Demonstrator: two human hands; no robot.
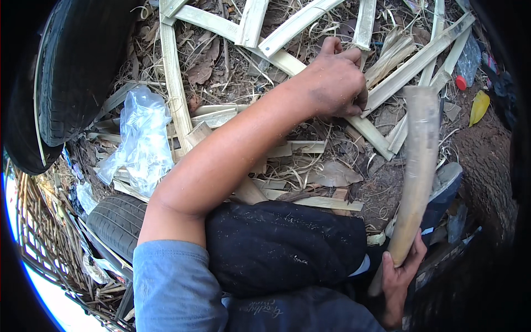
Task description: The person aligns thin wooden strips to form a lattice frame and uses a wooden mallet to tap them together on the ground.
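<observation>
While the left hand (337,77) is reaching out over the littered ground (381,188), its fingers are closing on a split bamboo strip (381,88) running diagonally toward the upper right. Head view: the right hand (401,271) is gripping a thick bamboo pole (417,160) by its lower end, long axis nearly upright, just right of that strip; left hand nearer.

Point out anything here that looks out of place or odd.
A crumpled clear plastic bag, a small red cap and a yellow scrap lie among the split pale bamboo strips and dry leaves: litter amid plant material.
</observation>
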